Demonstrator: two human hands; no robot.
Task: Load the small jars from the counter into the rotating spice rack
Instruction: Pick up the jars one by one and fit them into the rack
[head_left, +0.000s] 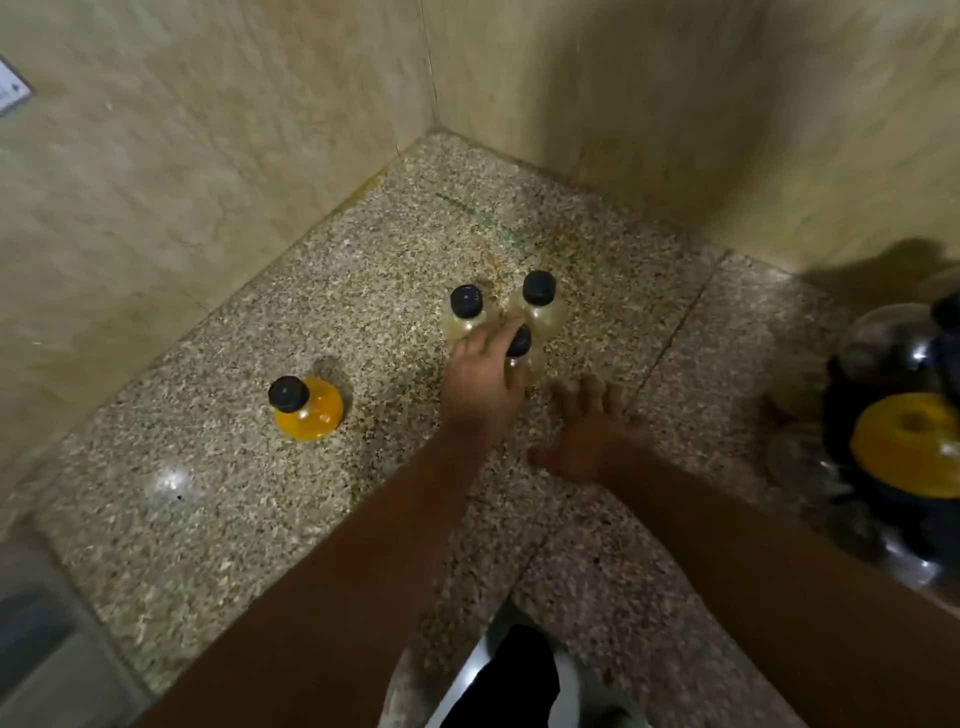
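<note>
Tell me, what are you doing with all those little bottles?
A person is reaching both hands over a speckled counter. The left hand is on the nearest jar in a cluster of three pale, black-capped jars; whether it grips it yet is unclear. The right hand is spread open beside it. An orange jar stands apart to the left. The spice rack sits blurred at the right edge.
</note>
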